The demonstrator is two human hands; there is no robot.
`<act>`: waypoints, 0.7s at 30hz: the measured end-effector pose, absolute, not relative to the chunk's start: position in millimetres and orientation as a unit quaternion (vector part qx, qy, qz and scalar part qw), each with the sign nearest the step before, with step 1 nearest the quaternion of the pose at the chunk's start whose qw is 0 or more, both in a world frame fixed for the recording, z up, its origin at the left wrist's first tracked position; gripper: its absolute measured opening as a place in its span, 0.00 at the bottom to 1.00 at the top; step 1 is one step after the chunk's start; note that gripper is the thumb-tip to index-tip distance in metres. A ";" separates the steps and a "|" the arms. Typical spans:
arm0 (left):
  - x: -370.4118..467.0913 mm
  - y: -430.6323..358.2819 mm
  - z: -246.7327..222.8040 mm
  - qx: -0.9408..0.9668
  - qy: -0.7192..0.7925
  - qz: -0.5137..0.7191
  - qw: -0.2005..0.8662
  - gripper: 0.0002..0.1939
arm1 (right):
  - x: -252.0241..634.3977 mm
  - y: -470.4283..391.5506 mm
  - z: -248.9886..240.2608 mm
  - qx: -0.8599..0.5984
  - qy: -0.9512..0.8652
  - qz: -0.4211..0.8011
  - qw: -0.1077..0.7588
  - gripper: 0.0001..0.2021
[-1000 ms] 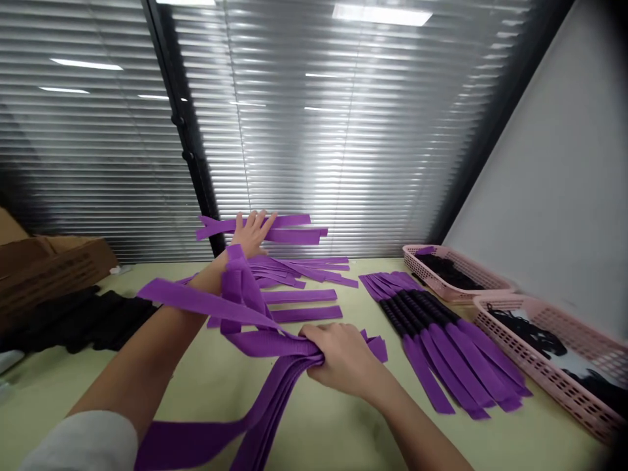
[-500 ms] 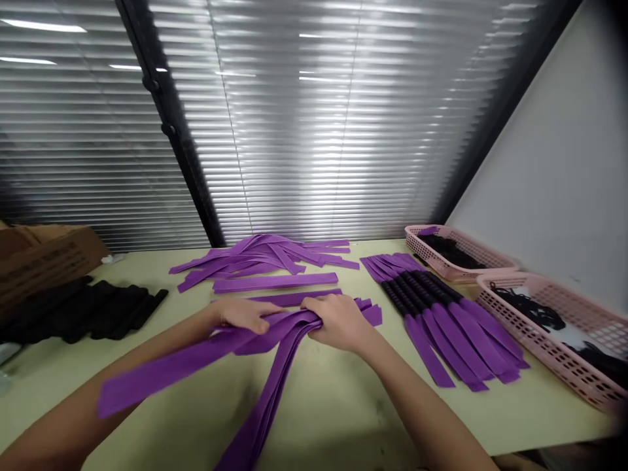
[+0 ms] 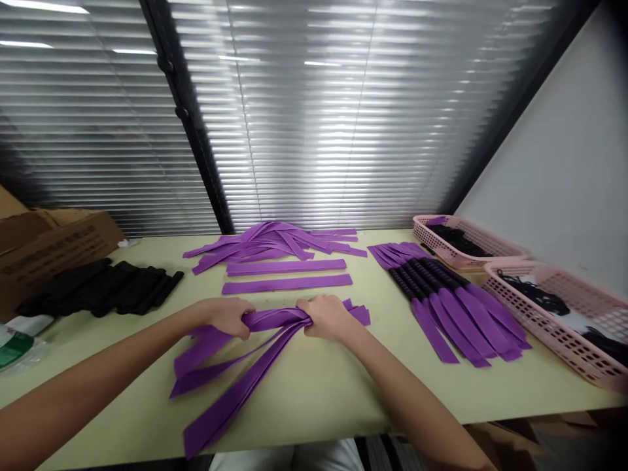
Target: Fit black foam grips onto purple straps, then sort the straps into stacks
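A bundle of purple strips [image 3: 245, 381] lies between both hands over the pale table [image 3: 314, 405]. My left hand [image 3: 230, 316] is closed round some of the strips, whose loose ends fan toward the lower left. Closed on the gathered part is my right hand [image 3: 326, 318], and short ends stick out to its right. Two flat purple strips [image 3: 287, 282] lie just beyond the hands, with a loose purple pile [image 3: 275, 241] behind them. To the right, several purple strips with black wrapped middles [image 3: 426, 281] lie side by side.
Two pink baskets [image 3: 554, 327] with black cords stand at the right. Black folded pieces [image 3: 103, 288] and a cardboard box [image 3: 63, 245] are at the left, near a green-and-white package [image 3: 14, 347]. Window blinds [image 3: 314, 131] rise behind the table.
My left hand now grips strips nearer their gathered part, and the loose ends have spread apart at the lower left. The view has shifted slightly, showing more of the table's front edge.
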State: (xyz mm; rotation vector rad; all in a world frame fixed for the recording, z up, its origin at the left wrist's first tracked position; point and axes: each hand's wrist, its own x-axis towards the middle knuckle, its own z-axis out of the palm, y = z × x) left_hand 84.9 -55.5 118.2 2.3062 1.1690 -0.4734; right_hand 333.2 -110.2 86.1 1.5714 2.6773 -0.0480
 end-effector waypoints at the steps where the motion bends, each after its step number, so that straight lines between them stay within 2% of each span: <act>1: 78.4 -56.4 114.2 0.855 0.433 -0.176 0.225 0.12 | 331.7 -109.3 81.2 0.503 0.864 -0.017 0.022 0.15; 5: 66.4 -68.2 101.1 0.861 0.440 -0.165 0.193 0.13 | 328.8 -108.5 67.4 0.482 0.876 -0.015 -0.004 0.18; 10: 86.5 -84.2 89.4 0.889 0.400 -0.013 0.223 0.16 | 326.4 -111.0 60.1 0.475 0.879 -0.024 -0.025 0.27; 16: 115.0 -87.3 73.4 0.869 0.480 -0.010 0.117 0.24 | 319.3 -114.6 51.4 0.517 0.855 0.017 -0.043 0.34; 19: 109.7 -85.2 74.6 0.875 0.461 0.000 0.147 0.22 | 319.1 -116.3 46.5 0.509 0.857 0.058 -0.060 0.36; 21: 102.4 -85.6 76.2 0.887 0.414 0.005 0.205 0.19 | 319.2 -117.3 42.8 0.469 0.876 0.079 -0.085 0.33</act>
